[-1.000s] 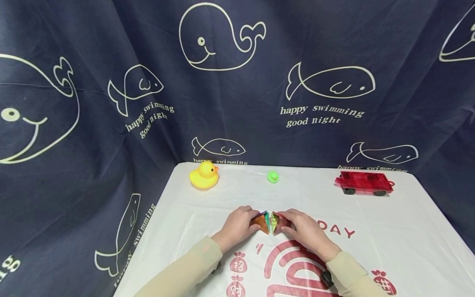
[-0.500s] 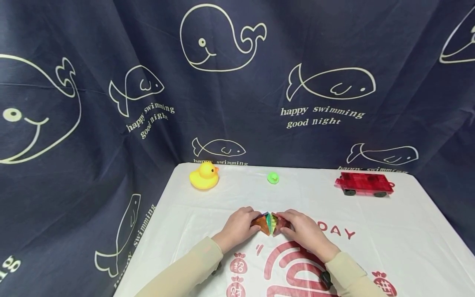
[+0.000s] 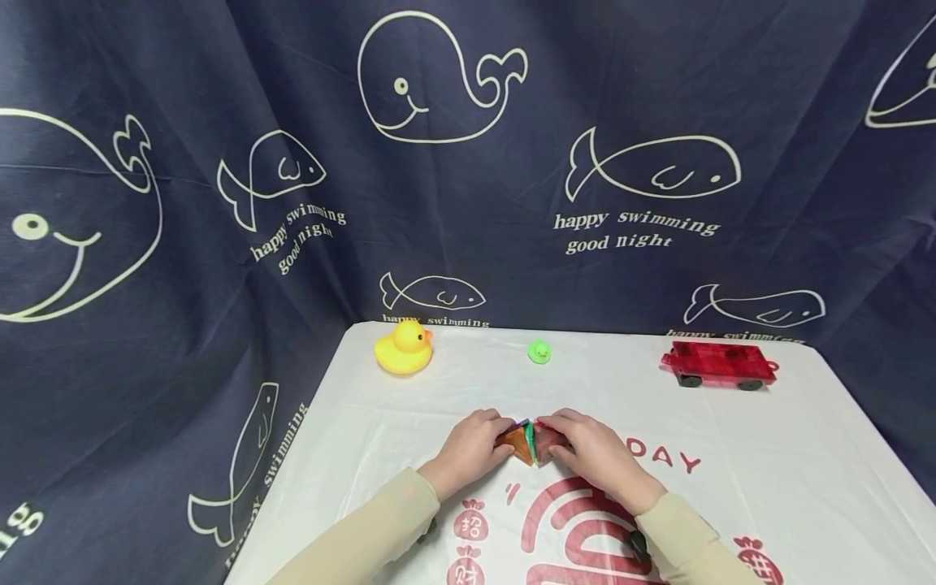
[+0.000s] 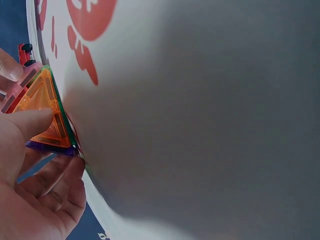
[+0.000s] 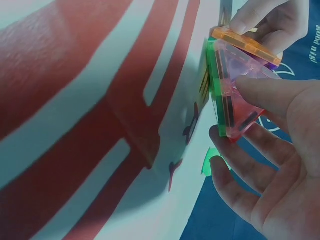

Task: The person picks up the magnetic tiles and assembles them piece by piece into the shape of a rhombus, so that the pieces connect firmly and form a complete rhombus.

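Note:
Over the middle of the table my hands hold small clusters of see-through triangular magnetic tiles against each other. My left hand (image 3: 471,445) pinches the left cluster, its thumb on an orange magnetic tile (image 4: 42,97); a purple tile (image 4: 52,148) lies along its side by the fingertips. My right hand (image 3: 595,451) pinches the other cluster, thumb pressed on a pink magnetic tile (image 5: 229,65), with red behind it. Between the clusters runs a green tile (image 5: 215,95), edge-on in the right wrist view. The clusters meet along a seam, and my fingers hide their far sides.
A yellow rubber duck (image 3: 403,351) stands at the back left, a small green duck (image 3: 539,352) at the back middle. At the back right is a red wheeled toy base (image 3: 720,363). The white printed tablecloth (image 3: 409,398) reaches a dark blue fish-print curtain (image 3: 512,268).
The gap between the two tile clusters has closed as my hands came together. The right cluster has tilted, so its yellow-green face no longer shows in the head view.

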The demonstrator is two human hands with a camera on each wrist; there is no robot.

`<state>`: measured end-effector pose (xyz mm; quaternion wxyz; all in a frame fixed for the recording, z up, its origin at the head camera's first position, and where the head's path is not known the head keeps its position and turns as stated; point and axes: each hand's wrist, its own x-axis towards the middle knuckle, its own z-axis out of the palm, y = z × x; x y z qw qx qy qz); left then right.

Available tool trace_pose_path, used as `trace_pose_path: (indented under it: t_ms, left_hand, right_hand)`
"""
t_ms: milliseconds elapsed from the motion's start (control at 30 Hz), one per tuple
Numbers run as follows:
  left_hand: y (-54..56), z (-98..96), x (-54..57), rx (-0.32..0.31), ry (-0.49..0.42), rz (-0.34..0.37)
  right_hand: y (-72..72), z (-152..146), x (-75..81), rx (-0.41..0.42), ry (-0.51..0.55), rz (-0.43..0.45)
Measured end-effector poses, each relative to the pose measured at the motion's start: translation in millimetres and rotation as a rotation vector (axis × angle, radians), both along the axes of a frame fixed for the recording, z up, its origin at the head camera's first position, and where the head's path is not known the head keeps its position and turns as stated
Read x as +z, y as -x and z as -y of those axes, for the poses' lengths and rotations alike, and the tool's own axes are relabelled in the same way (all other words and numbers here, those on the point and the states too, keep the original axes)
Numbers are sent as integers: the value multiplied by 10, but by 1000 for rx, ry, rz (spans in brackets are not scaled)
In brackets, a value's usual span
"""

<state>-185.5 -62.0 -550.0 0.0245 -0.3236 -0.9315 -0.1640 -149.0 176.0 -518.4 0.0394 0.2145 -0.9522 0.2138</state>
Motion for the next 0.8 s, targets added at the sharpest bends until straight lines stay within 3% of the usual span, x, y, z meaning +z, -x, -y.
trace_pose_path:
  t_ms: [800]
  left_hand:
    - [3, -15, -4, -2, -2, -28]
  right_hand:
    - [26, 83, 24, 26, 27, -63]
